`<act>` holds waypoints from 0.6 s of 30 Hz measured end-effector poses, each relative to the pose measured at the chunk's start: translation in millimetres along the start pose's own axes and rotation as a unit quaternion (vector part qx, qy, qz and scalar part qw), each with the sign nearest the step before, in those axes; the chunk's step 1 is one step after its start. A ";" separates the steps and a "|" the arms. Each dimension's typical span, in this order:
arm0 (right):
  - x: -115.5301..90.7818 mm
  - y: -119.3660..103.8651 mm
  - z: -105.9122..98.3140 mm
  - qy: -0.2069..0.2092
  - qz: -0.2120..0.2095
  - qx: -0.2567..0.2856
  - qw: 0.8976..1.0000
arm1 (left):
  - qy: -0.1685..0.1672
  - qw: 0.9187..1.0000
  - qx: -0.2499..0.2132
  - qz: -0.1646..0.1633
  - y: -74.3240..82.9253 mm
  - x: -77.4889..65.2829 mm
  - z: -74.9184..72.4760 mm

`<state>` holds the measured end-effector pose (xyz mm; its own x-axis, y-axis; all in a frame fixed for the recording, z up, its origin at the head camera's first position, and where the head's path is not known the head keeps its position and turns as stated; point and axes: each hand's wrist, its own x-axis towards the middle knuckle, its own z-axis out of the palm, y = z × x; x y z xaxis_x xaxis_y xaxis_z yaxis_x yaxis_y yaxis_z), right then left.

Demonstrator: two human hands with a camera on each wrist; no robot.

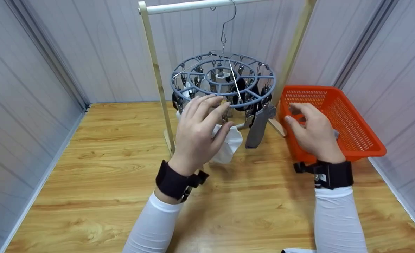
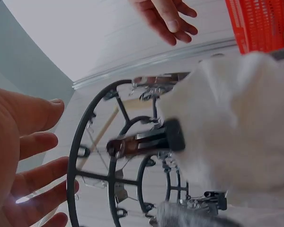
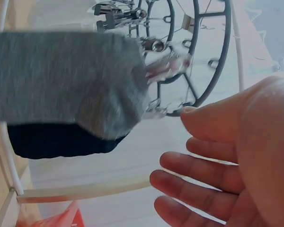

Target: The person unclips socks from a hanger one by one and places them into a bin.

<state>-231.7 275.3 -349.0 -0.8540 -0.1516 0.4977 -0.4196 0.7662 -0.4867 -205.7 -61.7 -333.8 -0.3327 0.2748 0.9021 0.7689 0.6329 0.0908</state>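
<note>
A round grey-blue clip hanger (image 1: 274,80) hangs by a hook, its metal clips holding several pieces of laundry. My left hand (image 1: 200,130) is at its front rim, fingers loosely bent and thumb apart, gripping nothing. In the left wrist view, that hand (image 2: 23,165) is beside the outer ring, with a white cloth item (image 2: 236,123) hanging from a clip. My right hand (image 1: 313,131) hovers over the basket's left side, its fingers relaxed around nothing. A grey sock (image 1: 258,130) hangs at the hanger's right; the right wrist view shows a dark sock (image 3: 66,142) behind it.
An orange-red plastic basket (image 1: 364,123) stands at the right, with a small grey item (image 1: 336,134) partly hidden behind my right hand. A wooden stand (image 1: 154,66) with a white crossbar (image 1: 183,6) carries the hanger. Panelled walls (image 1: 116,52) enclose the wooden surface (image 1: 98,168).
</note>
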 end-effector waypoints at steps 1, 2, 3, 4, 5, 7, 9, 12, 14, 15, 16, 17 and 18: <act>-0.4 -1.1 -0.2 0.000 -0.002 0.001 1.000 | 0.001 1.000 0.003 -0.002 -1.2 0.1 -1.1; -0.6 -2.3 -0.1 -0.001 -0.005 0.001 1.000 | 0.003 1.000 0.005 -0.004 -2.5 0.0 -2.1; -0.9 -3.5 0.1 -0.002 -0.007 0.001 1.000 | 0.003 1.000 0.007 -0.006 -3.7 -0.3 -3.2; -1.0 -4.7 0.2 -0.004 -0.008 0.002 1.000 | 0.003 1.000 0.009 -0.009 -4.8 -0.4 -4.1; -1.0 -5.7 0.4 -0.007 -0.009 0.002 1.000 | 0.002 1.000 0.012 -0.012 -5.7 -0.6 -4.9; -1.0 -7.3 1.0 -0.014 -0.012 0.004 1.000 | -0.002 1.000 0.018 -0.019 -7.0 -1.1 -6.4; -1.2 -8.5 1.8 -0.022 -0.018 0.006 1.000 | -0.008 0.999 0.023 -0.024 -7.9 -1.7 -7.6; -1.2 -8.9 3.2 -0.042 -0.030 0.019 0.998 | -0.019 0.999 0.029 -0.031 -8.6 -2.6 -8.7; -1.1 -9.5 4.0 -0.066 -0.035 0.034 0.997 | -0.028 0.999 0.031 -0.034 -8.9 -3.1 -8.7; -1.2 -10.0 4.5 -0.081 -0.035 0.042 0.995 | -0.034 0.998 0.032 -0.036 -9.0 -3.4 -8.5; -0.9 -10.3 5.5 -0.098 -0.034 0.052 0.993 | -0.039 0.998 0.033 -0.038 -9.0 -3.6 -8.3; -0.4 -10.9 7.1 -0.116 -0.031 0.062 0.991 | -0.043 0.998 0.033 -0.041 -9.1 -3.8 -8.2; 0.0 -11.2 9.0 -0.133 -0.027 0.071 0.988 | -0.047 0.997 0.033 -0.042 -9.2 -4.0 -7.9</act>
<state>-229.8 261.1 -350.0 -0.8723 -0.3627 0.3279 -0.4888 0.6607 -0.5696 -207.2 -74.4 -334.9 -0.4464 0.2839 0.8486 0.6997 0.7019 0.1332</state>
